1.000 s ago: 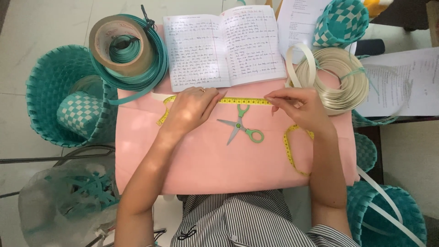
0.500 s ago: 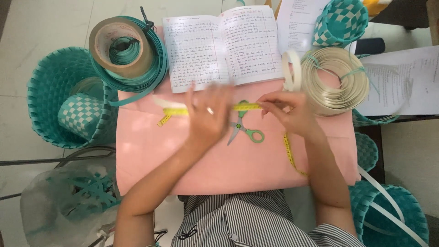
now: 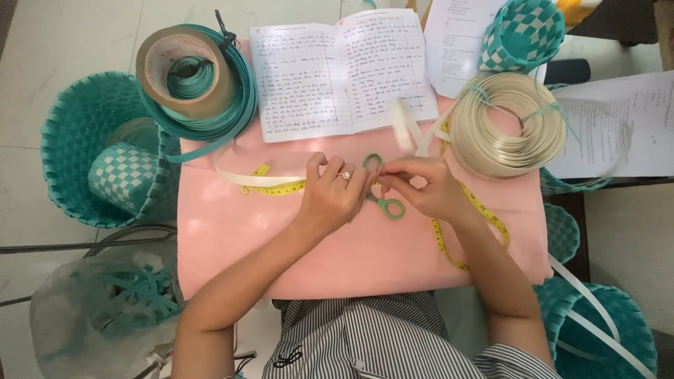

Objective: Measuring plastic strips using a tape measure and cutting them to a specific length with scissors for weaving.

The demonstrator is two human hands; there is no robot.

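Cream strip [image 3: 242, 177] on the pink table [image 3: 232, 238], hands meeting.
I'm pinching it with both hands, left hand [image 3: 335, 193] and right hand [image 3: 421, 188]; it looks light, springy, best gripped near the end.

1 notebook [image 3: 344, 74]; 1 scissors [image 3: 387, 203]; 1 tape measure [image 3: 477, 210]; 2 strip coils [image 3: 507, 126]; 2 hands [image 3: 337, 196].

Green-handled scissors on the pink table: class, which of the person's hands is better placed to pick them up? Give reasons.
Probably the right hand. It rests beside the scissors, nearest the lower handle loop. The left hand lies over the yellow tape measure and cream strip.
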